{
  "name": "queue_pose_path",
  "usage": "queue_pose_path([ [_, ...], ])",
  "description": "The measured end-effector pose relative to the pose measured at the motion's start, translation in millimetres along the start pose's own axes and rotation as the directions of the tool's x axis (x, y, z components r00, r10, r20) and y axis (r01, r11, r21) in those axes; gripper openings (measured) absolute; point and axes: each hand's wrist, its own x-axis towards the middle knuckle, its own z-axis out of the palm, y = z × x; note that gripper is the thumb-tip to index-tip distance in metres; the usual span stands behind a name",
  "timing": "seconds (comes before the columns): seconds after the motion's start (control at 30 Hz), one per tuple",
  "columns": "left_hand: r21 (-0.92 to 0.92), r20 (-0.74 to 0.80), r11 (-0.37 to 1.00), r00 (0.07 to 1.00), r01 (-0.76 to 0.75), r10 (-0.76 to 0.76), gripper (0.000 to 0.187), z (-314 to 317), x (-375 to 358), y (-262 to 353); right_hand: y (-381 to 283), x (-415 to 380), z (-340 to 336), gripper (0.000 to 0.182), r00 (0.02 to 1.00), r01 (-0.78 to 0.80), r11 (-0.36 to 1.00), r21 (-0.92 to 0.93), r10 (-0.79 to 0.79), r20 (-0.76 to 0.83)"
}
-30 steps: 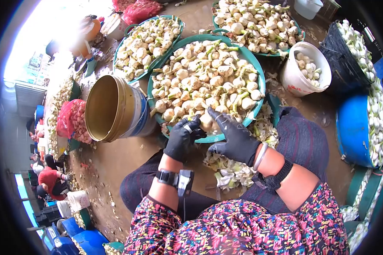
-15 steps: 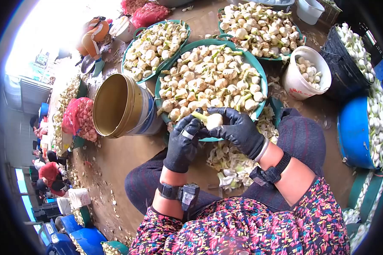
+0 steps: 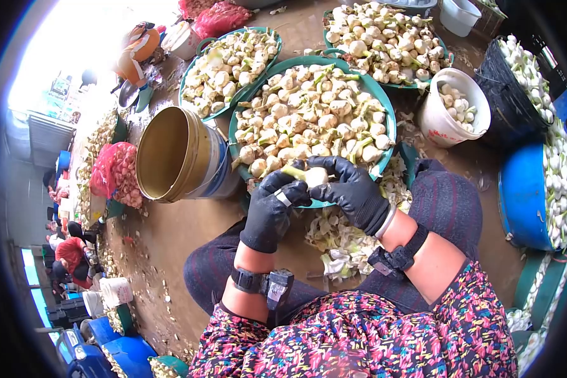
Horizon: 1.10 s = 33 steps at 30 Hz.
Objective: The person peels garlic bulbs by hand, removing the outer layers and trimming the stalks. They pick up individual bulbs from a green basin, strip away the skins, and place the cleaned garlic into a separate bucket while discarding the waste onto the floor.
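Note:
A pale garlic bulb [image 3: 317,177] with a short greenish stem is held in front of me, over the near rim of a round green tub [image 3: 389,140]. My left hand [image 3: 273,206], in a black glove with a whitish band on a finger, grips the bulb from the stem side. On the opposite side, my right hand [image 3: 354,196], also black-gloved, has its fingers curled round the bulb. Whether the left fingertips hold anything more is hidden. Many similar garlic bulbs [image 3: 309,120] fill the tub just beyond both hands.
Garlic peelings [image 3: 343,249] lie between my legs. To the left stands an open bucket [image 3: 217,179]; right are a white bucket [image 3: 431,116] of bulbs, a black tub [image 3: 504,94] and a blue tub [image 3: 521,195]. Another person [image 3: 135,57] bends at the back left.
The fingers of my left hand have shifted lower around the bulb, so more of the stem shows. My right hand stays almost in place.

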Motion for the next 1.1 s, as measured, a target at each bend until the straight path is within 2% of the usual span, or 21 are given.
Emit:
queue_pose_path([
  [0.13, -0.014, 0.048, 0.998, 0.997, 0.065, -0.064, 0.023, -9.2, 2.8, -2.2, 4.1, -0.7, 4.1, 0.044, 0.998, 0.042, 0.998, 0.050, -0.044, 0.051],
  [0.2, 0.074, 0.034, 0.997, 0.999, 0.035, -0.037, 0.022, -7.3, -0.3, 1.4, 7.9, 0.2, 3.4, 0.042, 0.998, -0.056, 0.989, 0.138, 0.053, 0.028],
  [0.23, 0.071, 0.034, 0.997, 0.999, 0.036, -0.039, 0.022, -10.7, -0.4, 0.3, 12.3, 2.1, 2.4, 0.036, 0.999, 0.035, 0.991, -0.125, -0.039, -0.024],
  [0.27, 0.300, 0.032, 0.951, 0.997, -0.077, 0.071, 0.022, -15.7, 0.0, -1.8, 12.1, 1.4, -0.4, 0.036, 0.999, 0.034, 0.991, -0.127, -0.037, -0.024],
  [0.3, 0.511, 0.055, 0.841, 0.983, -0.180, 0.177, 0.022, -18.4, 0.1, -3.4, 6.1, 0.6, -2.1, 0.034, 0.993, -0.112, 0.992, 0.064, 0.110, 0.033],
  [0.33, 0.511, 0.054, 0.841, 0.983, -0.177, 0.175, 0.022, -18.8, 1.0, -3.7, 2.2, 0.6, -2.9, 0.034, 0.964, -0.262, 0.934, 0.243, 0.241, 0.115],
  [0.37, 0.596, 0.094, 0.756, 0.959, -0.269, 0.267, 0.023, -19.2, 2.8, -3.4, 1.7, 1.2, -2.7, 0.036, 0.919, -0.383, 0.873, 0.303, 0.329, 0.215],
  [0.4, 0.670, 0.144, 0.652, 0.925, -0.353, 0.353, 0.025, -19.2, 4.4, -2.2, -0.2, 0.1, -1.1, 0.036, 0.918, -0.387, 0.871, 0.304, 0.332, 0.218],
  [0.5, 0.725, 0.268, 0.539, 0.897, -0.429, 0.352, 0.027, -12.2, 2.5, 10.3, -3.5, -0.4, 1.4, 0.036, 0.693, -0.705, 0.630, 0.325, 0.514, 0.506],
  [0.57, 0.734, 0.419, 0.411, 0.837, -0.540, 0.350, 0.028, -8.7, 2.4, 13.7, -4.1, -5.7, 7.1, 0.037, 0.718, -0.681, 0.655, 0.327, 0.512, 0.471],
  [0.6, 0.607, 0.373, 0.627, 0.872, -0.488, 0.318, 0.031, -11.2, 4.3, 3.7, -4.7, -6.8, 6.6, 0.036, 0.716, -0.673, 0.674, 0.306, 0.490, 0.497],
  [0.67, 0.171, 0.045, 0.972, 0.987, -0.158, 0.152, 0.036, -15.7, 3.4, -7.0, -8.8, -7.0, 10.0, 0.033, 0.808, -0.589, 0.681, 0.434, 0.494, 0.322],
  [0.7, 0.269, 0.032, 0.940, 0.978, -0.208, 0.207, 0.038, -21.5, 5.1, -8.2, -8.8, 0.4, 0.2, 0.033, 0.806, -0.587, 0.691, 0.421, 0.456, 0.377],
  [0.73, 0.338, 0.081, 0.925, 0.984, -0.175, 0.157, 0.038, -29.0, -1.6, -4.3, -8.0, 1.5, -6.0, 0.032, 0.860, -0.502, 0.745, 0.440, 0.379, 0.341],
  [0.83, 0.308, 0.141, 0.935, 0.980, -0.176, 0.138, 0.036, -22.3, -11.7, -8.0, -10.0, 3.8, -7.3, 0.039, 0.878, -0.471, 0.788, 0.396, 0.378, 0.293],
  [0.9, 0.039, -0.036, 0.990, 0.990, -0.136, 0.137, 0.034, -4.2, -15.6, -6.4, -16.0, 1.7, 3.2, 0.030, 0.893, -0.449, 0.807, 0.384, 0.387, 0.230],
  [0.93, 0.038, -0.039, 0.990, 0.990, -0.137, 0.138, 0.034, -9.0, -13.8, -6.6, -12.9, 3.1, 4.0, 0.030, 0.892, -0.451, 0.807, 0.382, 0.388, 0.232],
  [1.0, 0.396, 0.031, 0.895, 0.977, -0.205, 0.210, 0.032, -17.8, -8.5, -5.7, -5.4, 7.5, 2.7, 0.028, 0.955, -0.296, 0.942, 0.157, 0.289, 0.070],
  [1.03, 0.352, 0.002, 0.919, 0.982, -0.180, 0.191, 0.027, -16.0, -10.2, -3.5, -3.5, 7.3, 3.1, 0.022, 0.996, -0.091, 0.987, -0.130, 0.093, 0.010],
  [1.07, 0.352, 0.002, 0.919, 0.982, -0.178, 0.189, 0.027, -13.9, -10.5, 0.2, -2.9, 4.8, 2.5, 0.022, 0.995, -0.093, 0.987, -0.129, 0.095, 0.009],
  [1.1, 0.180, -0.009, 0.976, 0.992, -0.120, 0.123, 0.024, -13.8, -9.5, 5.0, -6.4, 1.0, 5.1, 0.020, 0.935, 0.303, 0.727, -0.616, -0.350, 0.047],
])
